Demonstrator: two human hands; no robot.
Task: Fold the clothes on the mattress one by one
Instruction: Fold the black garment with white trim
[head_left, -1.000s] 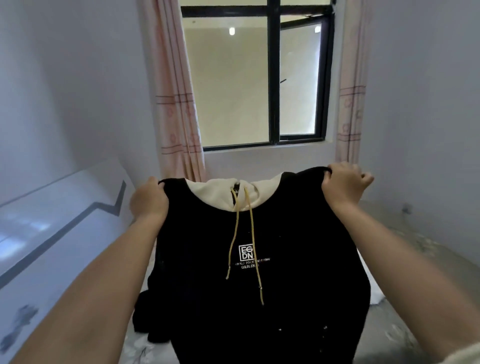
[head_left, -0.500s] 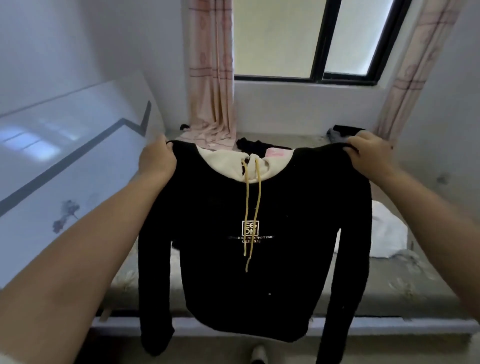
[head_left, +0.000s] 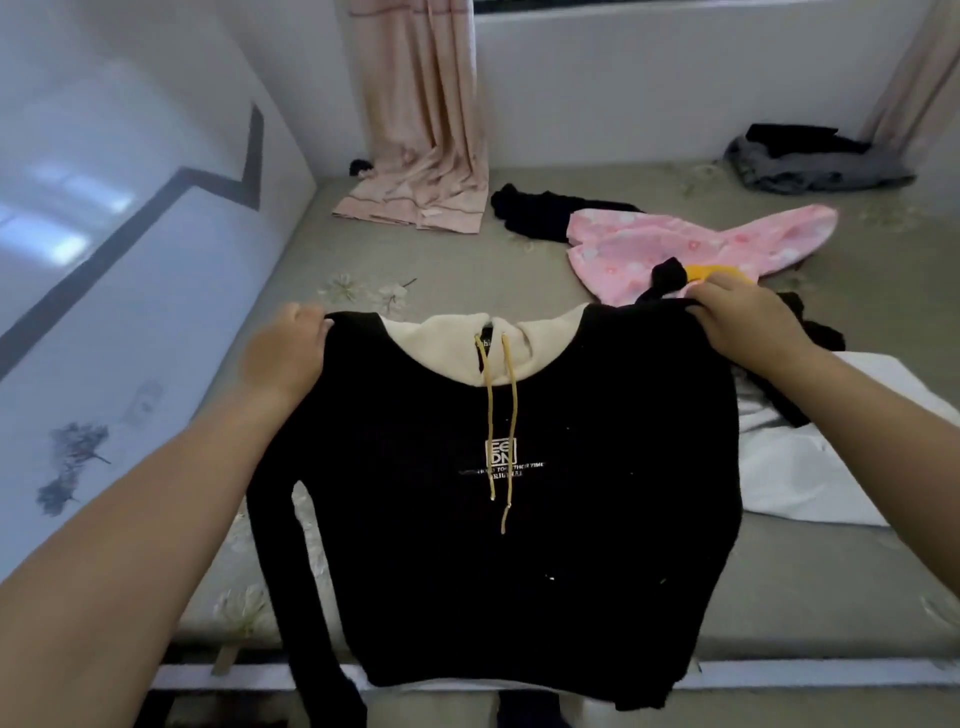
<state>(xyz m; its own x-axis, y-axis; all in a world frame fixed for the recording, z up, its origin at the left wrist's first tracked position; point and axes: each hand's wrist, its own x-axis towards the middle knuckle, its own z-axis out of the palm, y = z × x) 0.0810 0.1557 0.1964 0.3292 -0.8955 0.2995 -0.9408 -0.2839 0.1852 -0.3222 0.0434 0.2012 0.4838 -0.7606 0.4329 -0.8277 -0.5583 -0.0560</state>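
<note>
While the left hand (head_left: 291, 348) is gripping one shoulder of the black hoodie (head_left: 493, 499), its fingers are curling out of sight behind the cloth, and the right hand (head_left: 748, 322) is pinching the other shoulder the same way. Between them the hoodie is hanging front-out over the near part of the mattress (head_left: 415, 260), its cream hood lining (head_left: 498, 348) and two yellow drawstrings (head_left: 491, 431) showing; its hem is covering the mattress edge, and the left sleeve is running down past the frame's bottom. Whether the lower cloth is touching the mattress is hard to tell. Behind the right hand, a pink patterned garment (head_left: 691, 244) is lying partly hidden, with a yellow scrap (head_left: 714, 271) peeking out. A white cloth (head_left: 800, 467) is disappearing under the right forearm. Farther back, a grey-and-black heap (head_left: 810, 161) is lying near the wall, and a pink curtain (head_left: 421, 130) is pooling onto the mattress, its top cut off.
</note>
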